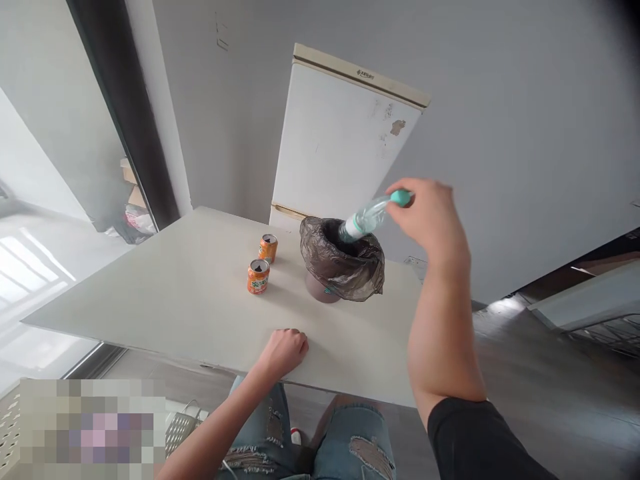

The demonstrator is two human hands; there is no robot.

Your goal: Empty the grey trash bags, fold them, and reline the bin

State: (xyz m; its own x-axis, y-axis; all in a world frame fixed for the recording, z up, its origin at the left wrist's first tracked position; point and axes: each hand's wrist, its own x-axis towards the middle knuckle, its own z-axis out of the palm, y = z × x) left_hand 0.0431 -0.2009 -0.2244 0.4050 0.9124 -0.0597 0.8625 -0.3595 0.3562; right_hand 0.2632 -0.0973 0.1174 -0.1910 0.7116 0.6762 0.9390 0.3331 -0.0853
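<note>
My right hand [423, 207] is closed on the green cap end of a clear plastic bottle [373, 217] with a white label. The bottle is tilted, its lower end inside the mouth of a small trash bin [320, 288] lined with a dark plastic bag [345, 267]. The bag's edge hangs over the bin's rim and hides most of the bin. My left hand [287, 348] rests as a fist on the table near its front edge. Two orange drink cans, a nearer can [258, 279] and a farther can [269, 248], stand upright left of the bin.
The white table [165, 287] spans the space before me. A white refrigerator [345, 133] stands behind it against a grey wall. At the lower left is a perforated basket [11, 427], partly blurred out. A rack [607, 327] is at the right edge.
</note>
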